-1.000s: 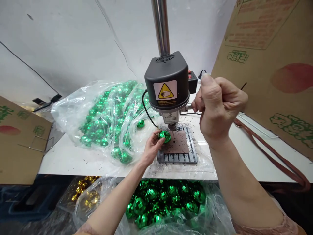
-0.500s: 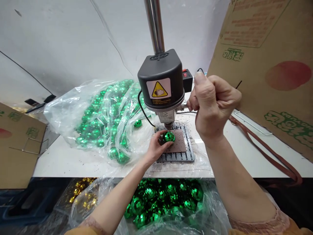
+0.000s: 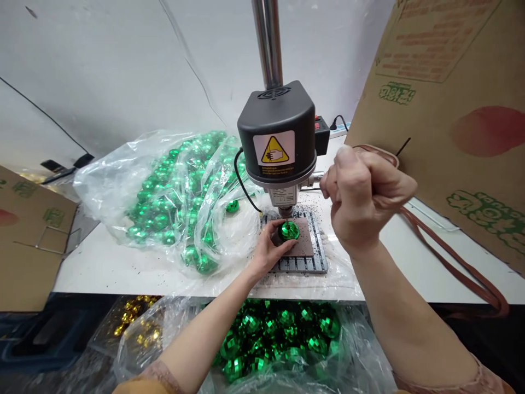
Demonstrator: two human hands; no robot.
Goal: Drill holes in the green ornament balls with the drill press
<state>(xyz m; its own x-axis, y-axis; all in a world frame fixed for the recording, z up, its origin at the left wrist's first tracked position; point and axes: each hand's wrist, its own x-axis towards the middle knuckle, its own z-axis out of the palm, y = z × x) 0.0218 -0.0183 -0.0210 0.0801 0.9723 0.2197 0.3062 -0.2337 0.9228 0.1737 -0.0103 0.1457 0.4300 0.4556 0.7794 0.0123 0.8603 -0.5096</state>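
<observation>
A black bench drill press (image 3: 276, 131) with a yellow warning label stands in the middle of the table. Beneath its chuck, my left hand (image 3: 270, 246) grips a shiny green faceted ball (image 3: 290, 231) between thumb and fingers. The ball rests over a brownish pad (image 3: 305, 246) on the slotted metal base (image 3: 318, 265). My right hand (image 3: 365, 197) is closed in a fist at the feed lever (image 3: 315, 178) on the press's right side; most of the lever is hidden by the fingers. The drill tip meets the ball's top, though the exact contact is too small to tell.
A clear plastic bag (image 3: 102, 169) of green balls lies on the left. One loose green ball (image 3: 232, 206) sits behind it. More green balls (image 3: 270, 328) fill a bag below the table edge, beside gold ones (image 3: 135, 314). Cardboard boxes (image 3: 443, 126) flank the table; a brown strap (image 3: 459, 268) lies right.
My right hand has come down a little at the lever, and the chuck sits slightly lower. My left hand still holds the ball under it. The view has shifted slightly.
</observation>
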